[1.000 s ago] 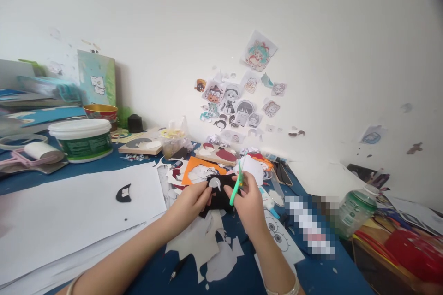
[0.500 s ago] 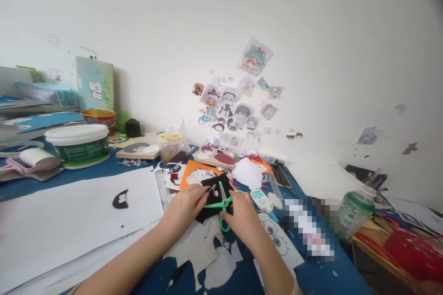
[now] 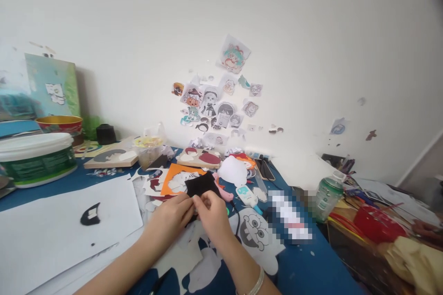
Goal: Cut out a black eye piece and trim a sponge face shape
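My left hand (image 3: 169, 216) and my right hand (image 3: 212, 215) meet fingertip to fingertip over the middle of the desk. Fingers of both are closed in a pinch, and what they pinch is too small and hidden to make out. Just beyond them lies a piece of black paper (image 3: 200, 185), partly covered by my fingers. A bit of the green scissors (image 3: 227, 212) peeks out beside my right hand; the rest is hidden. To the left, a large white sheet (image 3: 44, 230) carries a black mouth-shaped cutout (image 3: 90, 215) with white teeth and a small black dot.
Paper scraps (image 3: 204, 269) lie below my hands. A cartoon face printout (image 3: 258, 230), a white-and-blue glue bottle (image 3: 249, 198) and a phone (image 3: 265, 169) are on the right. Orange paper (image 3: 168, 184) lies behind; a white-lidded tub (image 3: 38, 161) stands left and a green-labelled bottle (image 3: 328, 196) right.
My hands have come together at the fingertips. The scissors, gripped in my right hand before, are now mostly hidden. The view has turned to the right.
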### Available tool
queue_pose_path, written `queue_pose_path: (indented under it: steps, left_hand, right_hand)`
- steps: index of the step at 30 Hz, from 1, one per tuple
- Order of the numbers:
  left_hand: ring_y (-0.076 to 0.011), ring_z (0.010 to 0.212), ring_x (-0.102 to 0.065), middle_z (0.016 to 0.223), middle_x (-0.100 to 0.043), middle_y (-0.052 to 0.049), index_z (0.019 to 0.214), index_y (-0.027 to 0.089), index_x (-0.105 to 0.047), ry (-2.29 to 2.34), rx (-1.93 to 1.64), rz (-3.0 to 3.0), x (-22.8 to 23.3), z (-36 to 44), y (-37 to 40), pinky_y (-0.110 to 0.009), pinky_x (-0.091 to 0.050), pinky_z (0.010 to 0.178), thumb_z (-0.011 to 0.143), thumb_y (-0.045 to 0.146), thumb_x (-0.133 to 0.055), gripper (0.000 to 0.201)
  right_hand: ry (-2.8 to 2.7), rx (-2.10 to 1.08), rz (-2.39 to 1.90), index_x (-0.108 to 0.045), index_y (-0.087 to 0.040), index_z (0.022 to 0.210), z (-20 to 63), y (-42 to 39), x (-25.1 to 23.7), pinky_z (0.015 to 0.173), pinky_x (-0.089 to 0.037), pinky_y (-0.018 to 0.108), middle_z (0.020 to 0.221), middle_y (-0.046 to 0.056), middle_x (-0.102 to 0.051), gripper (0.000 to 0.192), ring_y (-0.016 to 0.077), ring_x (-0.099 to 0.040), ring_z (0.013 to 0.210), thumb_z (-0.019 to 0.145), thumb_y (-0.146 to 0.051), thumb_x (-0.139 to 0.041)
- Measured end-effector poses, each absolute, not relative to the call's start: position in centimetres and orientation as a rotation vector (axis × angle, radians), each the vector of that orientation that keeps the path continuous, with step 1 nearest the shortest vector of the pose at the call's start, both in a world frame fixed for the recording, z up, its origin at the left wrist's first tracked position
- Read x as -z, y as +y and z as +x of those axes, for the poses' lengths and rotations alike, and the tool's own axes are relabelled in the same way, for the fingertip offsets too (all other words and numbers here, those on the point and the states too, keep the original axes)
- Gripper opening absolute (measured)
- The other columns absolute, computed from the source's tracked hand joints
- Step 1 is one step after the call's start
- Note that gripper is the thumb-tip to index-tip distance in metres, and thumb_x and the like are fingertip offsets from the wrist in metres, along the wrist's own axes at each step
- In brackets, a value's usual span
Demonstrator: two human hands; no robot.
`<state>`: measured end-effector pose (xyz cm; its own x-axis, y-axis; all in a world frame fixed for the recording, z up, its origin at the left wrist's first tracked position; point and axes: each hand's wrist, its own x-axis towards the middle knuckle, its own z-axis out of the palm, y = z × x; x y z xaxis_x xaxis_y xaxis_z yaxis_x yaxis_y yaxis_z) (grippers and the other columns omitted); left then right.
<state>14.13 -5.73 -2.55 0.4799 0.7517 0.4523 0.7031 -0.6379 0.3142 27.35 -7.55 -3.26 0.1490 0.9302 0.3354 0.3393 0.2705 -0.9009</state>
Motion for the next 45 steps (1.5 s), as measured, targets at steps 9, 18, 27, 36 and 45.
queue_pose_path:
  steps: [9, 18, 27, 36, 45]
  left_hand:
    - [-0.0169, 0.065, -0.054, 0.069, -0.06, -0.004, 0.068, 0.019, -0.056, 1.224, -0.921, 2.394, 2.0, 14.3, -5.9, -0.026, -0.04, 0.059, 0.084, 0.034, -0.033, 0.032]
    - [-0.0184, 0.058, -0.06, 0.06, -0.063, -0.001, 0.075, 0.02, -0.054, 1.192, -0.889, 1.947, 1.6, 14.5, -6.1, -0.028, -0.046, 0.056, 0.079, 0.042, -0.04, 0.026]
    - [-0.015, 0.05, -0.061, 0.052, -0.06, 0.003, 0.068, 0.019, -0.043, 0.892, -0.801, 1.633, 3.2, 14.8, -4.8, -0.03, -0.051, 0.053, 0.08, 0.049, -0.038, 0.033]
    - [-0.0148, 0.051, -0.059, 0.054, -0.059, 0.003, 0.066, 0.021, -0.039, 0.955, -0.85, 1.842, 2.6, 14.8, -5.5, -0.028, -0.047, 0.054, 0.083, 0.042, -0.033, 0.028]
    - [-0.0153, 0.059, -0.052, 0.063, -0.053, 0.001, 0.064, 0.021, -0.041, 1.068, -0.98, 2.117, 2.7, 15.3, -6.4, -0.026, -0.039, 0.054, 0.083, 0.035, -0.034, 0.025]
  right_hand:
    - [-1.454, -0.907, -1.019, -0.047, -0.019, 0.069, 28.1, -6.9, 3.3, 0.055, -0.044, 0.022, 0.06, -0.003, -0.05, 0.021, 0.0121, -0.054, 0.055, 0.081, -0.036, -0.045]
    - [-2.018, 0.021, -1.114, -0.042, -0.019, 0.058, 28.7, -7.2, 2.7, 0.057, -0.035, 0.024, 0.06, -0.001, -0.047, 0.022, 0.0141, -0.045, 0.062, 0.079, -0.012, -0.042]
    - [-1.911, 0.041, -1.096, -0.058, -0.017, 0.084, 28.3, -7.2, 3.7, 0.066, -0.044, 0.028, 0.077, 0.006, -0.06, 0.023, 0.0177, -0.054, 0.074, 0.084, -0.014, -0.035]
    - [-1.739, -0.104, -1.248, -0.063, -0.018, 0.085, 27.6, -7.6, 3.7, 0.062, -0.045, 0.026, 0.074, 0.006, -0.065, 0.027, 0.0175, -0.06, 0.069, 0.084, -0.016, -0.037]
    - [-1.413, -0.253, -1.272, -0.061, -0.019, 0.074, 27.2, -8.2, 2.8, 0.059, -0.045, 0.025, 0.069, 0.004, -0.064, 0.025, 0.0169, -0.058, 0.063, 0.083, -0.024, -0.038]
